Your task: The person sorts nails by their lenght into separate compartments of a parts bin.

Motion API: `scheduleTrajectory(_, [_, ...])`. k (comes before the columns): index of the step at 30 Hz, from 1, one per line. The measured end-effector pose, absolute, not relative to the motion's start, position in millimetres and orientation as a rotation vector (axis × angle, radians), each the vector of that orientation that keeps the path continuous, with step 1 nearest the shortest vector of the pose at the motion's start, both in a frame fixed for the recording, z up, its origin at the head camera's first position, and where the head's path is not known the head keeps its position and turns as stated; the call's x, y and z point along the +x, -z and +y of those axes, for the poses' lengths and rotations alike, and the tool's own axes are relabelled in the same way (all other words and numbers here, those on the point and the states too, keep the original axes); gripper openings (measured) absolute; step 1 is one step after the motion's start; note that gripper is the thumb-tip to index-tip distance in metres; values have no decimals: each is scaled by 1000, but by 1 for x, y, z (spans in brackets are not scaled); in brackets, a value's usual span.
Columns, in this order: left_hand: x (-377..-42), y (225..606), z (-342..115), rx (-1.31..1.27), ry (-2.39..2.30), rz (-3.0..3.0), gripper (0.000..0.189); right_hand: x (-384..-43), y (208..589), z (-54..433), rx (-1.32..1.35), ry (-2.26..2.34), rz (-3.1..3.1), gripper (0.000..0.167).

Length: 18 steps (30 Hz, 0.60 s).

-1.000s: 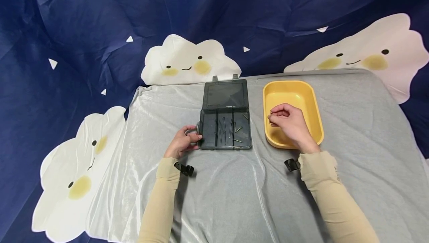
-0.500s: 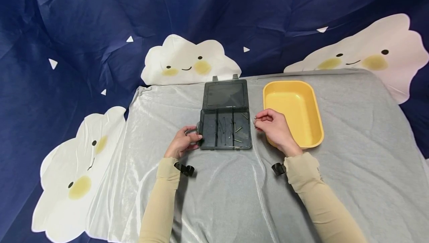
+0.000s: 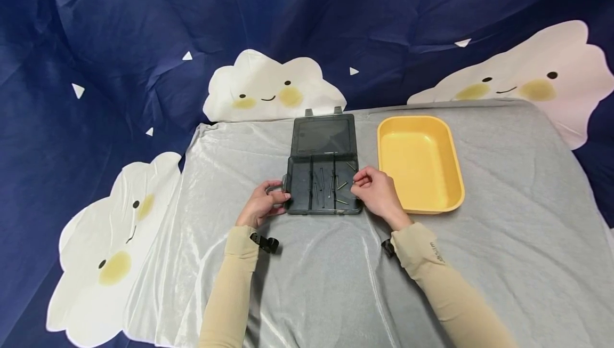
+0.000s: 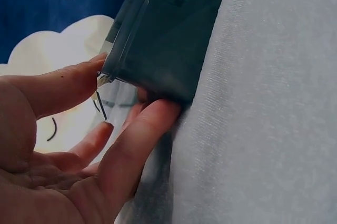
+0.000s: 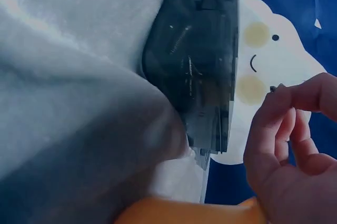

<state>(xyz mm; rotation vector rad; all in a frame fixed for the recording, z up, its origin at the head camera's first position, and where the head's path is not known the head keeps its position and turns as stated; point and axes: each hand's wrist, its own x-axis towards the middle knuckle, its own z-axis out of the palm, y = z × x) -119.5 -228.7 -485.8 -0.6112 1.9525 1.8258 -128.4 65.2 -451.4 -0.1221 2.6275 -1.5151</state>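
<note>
A dark see-through compartment box (image 3: 299, 180) lies on the cloth with its lid (image 3: 323, 136) laid back. Long dark screws (image 3: 323, 181) lie in the middle compartment, and shorter brass-coloured screws (image 3: 342, 185) in the right one. My left hand (image 3: 261, 203) grips the box's left side; in the left wrist view its thumb (image 4: 66, 84) is on the upper edge and a finger is low against the side. Over the box's right edge, my right hand (image 3: 381, 193) pinches a small screw, mostly hidden; only a dark end (image 5: 272, 89) shows at the fingertips in the right wrist view.
A yellow tray (image 3: 417, 159) stands right of the box, close to my right hand. Grey cloth (image 3: 316, 268) covers the table. Behind it hangs a dark blue curtain (image 3: 384, 23) with cloud faces.
My right hand has moved left from above the yellow tray to the box's right edge, still pinching the small screw. My left hand has stayed on the box.
</note>
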Motion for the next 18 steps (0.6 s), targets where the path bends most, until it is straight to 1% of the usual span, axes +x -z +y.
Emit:
scheduleTrajectory(4, [-119, 486, -228, -618, -1830, 1959, 60, -127, 455, 61, -161, 1440, 2717, 12])
scheduleTrajectory(11, [-117, 488, -228, -613, -1835, 1966, 59, -125, 460, 56, -229, 1283, 2824, 14])
scheduleTrajectory(18, [-116, 488, -228, -617, -1826, 1977, 58, -123, 461, 54, -247, 1291, 2844, 15])
